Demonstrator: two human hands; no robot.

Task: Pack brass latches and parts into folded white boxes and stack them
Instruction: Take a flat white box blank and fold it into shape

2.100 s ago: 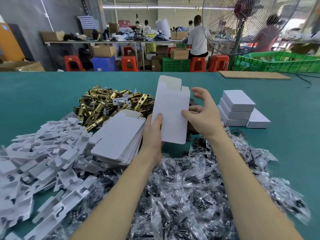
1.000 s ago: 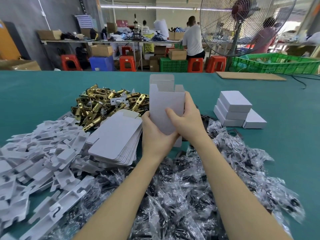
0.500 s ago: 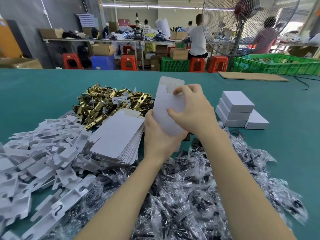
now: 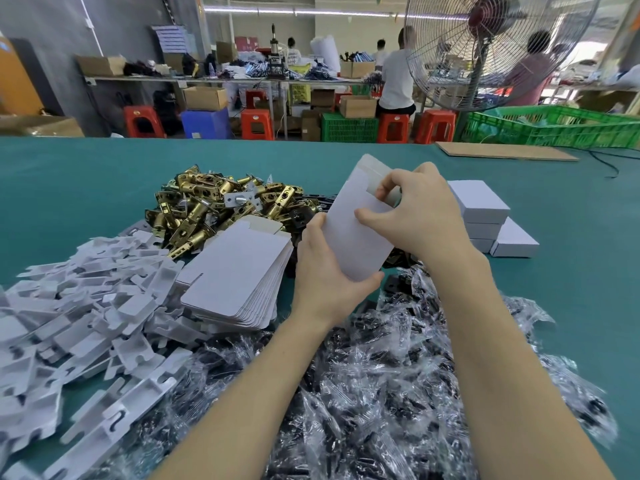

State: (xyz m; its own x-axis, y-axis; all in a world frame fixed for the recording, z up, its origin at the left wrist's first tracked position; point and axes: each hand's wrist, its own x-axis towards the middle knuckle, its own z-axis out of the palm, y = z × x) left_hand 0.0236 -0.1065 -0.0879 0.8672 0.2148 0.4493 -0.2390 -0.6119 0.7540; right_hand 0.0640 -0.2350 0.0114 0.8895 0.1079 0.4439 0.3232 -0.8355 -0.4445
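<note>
I hold a white carton [image 4: 353, 233] tilted above the green table [image 4: 86, 188]. My left hand [image 4: 325, 271] grips its lower end. My right hand [image 4: 415, 213] curls over its upper end, fingers pinching the top flaps. A heap of brass latches [image 4: 214, 202] lies behind, left of the carton. A pile of flat box blanks [image 4: 239, 275] sits beside my left hand. Closed white boxes [image 4: 485, 209] are stacked at the right. Clear bags of dark parts [image 4: 381, 375] spread under my forearms.
White card inserts [image 4: 79, 320] cover the near left of the table. A brown board [image 4: 502, 151] lies at the far right edge. A standing fan [image 4: 485, 46], green crates [image 4: 561, 128], red stools and seated people are beyond the table.
The carton went from flat to opened out. My right hand moved from its side up over the top end and now pinches the flaps; my left hand stayed at the bottom.
</note>
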